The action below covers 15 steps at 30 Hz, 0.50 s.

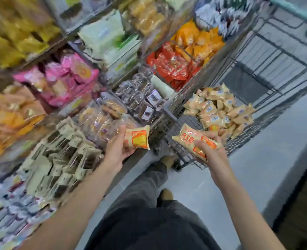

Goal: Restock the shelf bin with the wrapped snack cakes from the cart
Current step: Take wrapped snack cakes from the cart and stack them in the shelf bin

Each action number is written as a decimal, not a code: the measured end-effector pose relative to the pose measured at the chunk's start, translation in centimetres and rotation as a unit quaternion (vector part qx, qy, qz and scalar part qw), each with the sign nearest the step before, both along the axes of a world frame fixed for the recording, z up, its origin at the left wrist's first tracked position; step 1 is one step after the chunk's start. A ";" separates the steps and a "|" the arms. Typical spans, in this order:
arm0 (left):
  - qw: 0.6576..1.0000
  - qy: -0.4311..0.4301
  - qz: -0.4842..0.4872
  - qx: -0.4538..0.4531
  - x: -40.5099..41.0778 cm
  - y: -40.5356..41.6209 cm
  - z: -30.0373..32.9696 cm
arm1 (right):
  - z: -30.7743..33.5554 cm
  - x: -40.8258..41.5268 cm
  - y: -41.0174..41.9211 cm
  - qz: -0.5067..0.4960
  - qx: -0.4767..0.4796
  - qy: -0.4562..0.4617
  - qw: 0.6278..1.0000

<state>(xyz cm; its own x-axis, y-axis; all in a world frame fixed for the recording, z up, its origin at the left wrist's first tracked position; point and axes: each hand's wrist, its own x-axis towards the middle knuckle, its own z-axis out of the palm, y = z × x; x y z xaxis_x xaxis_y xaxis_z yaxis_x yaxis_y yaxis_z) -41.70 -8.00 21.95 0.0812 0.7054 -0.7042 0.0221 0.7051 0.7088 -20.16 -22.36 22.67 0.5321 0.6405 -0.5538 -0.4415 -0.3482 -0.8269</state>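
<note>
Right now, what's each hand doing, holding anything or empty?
Left hand: closed on one wrapped snack cake.
Right hand: closed on another snack cake, near the cart.

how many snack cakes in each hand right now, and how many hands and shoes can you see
Snack cakes in left hand: 1, the left-hand cake
Snack cakes in right hand: 1, the right-hand cake
Hands: 2
Shoes: 2, the far shoe and the near shoe
Total: 6
The pile in the cart is too jumbled to count.
</note>
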 end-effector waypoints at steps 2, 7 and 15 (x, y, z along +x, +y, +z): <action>0.995 -0.003 0.104 -0.002 -5.1 -2.3 1.1 | 0.6 -2.6 0.8 0.069 0.003 -0.004 0.998; 0.947 -0.045 0.318 0.031 -15.7 -6.7 3.5 | 1.7 -10.7 3.5 0.224 0.000 -0.008 0.975; 0.866 -0.189 0.444 0.131 -29.0 -9.6 6.1 | 4.5 -25.3 9.3 0.406 0.047 -0.029 0.912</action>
<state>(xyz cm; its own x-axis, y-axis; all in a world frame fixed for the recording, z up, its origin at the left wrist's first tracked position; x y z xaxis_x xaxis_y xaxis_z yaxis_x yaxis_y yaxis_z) -70.73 -17.58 28.07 -0.3856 0.7394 -0.5519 -0.7149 0.1388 0.6854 -45.42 -13.07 27.18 -0.1125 0.8797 -0.4619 -0.0248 -0.4672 -0.8838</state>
